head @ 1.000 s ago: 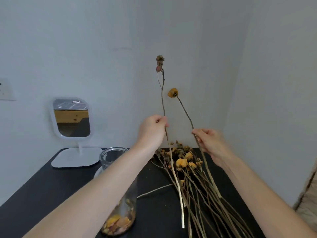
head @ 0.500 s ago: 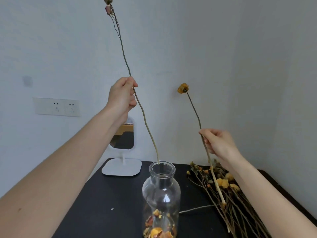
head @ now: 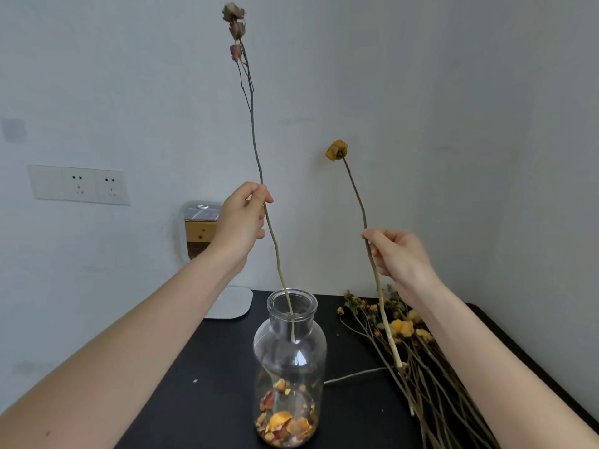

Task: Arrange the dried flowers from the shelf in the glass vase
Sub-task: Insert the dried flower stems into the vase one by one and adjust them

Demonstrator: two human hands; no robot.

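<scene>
A clear glass vase [head: 289,351] with dried petals at its bottom stands on the black table [head: 210,377]. My left hand [head: 241,222] pinches a long dried stem with pinkish buds [head: 256,150]; the stem's lower end passes through the vase's mouth into its neck. My right hand [head: 397,257] pinches a second stem with one yellow flower head [head: 337,150], held upright to the right of the vase, its lower end hanging over the pile. A bundle of dried yellow flowers [head: 411,351] lies on the table at the right.
A small white-framed mirror [head: 197,234] on a white base stands behind my left hand by the wall. A double wall socket [head: 79,186] is at the left. A pale loose stem [head: 353,374] lies on the table between vase and bundle. Walls close in behind and right.
My left hand has come down and to the right, and the tip of its stem has gone from the vase's rim into its neck. My right hand holds its stem much as before.
</scene>
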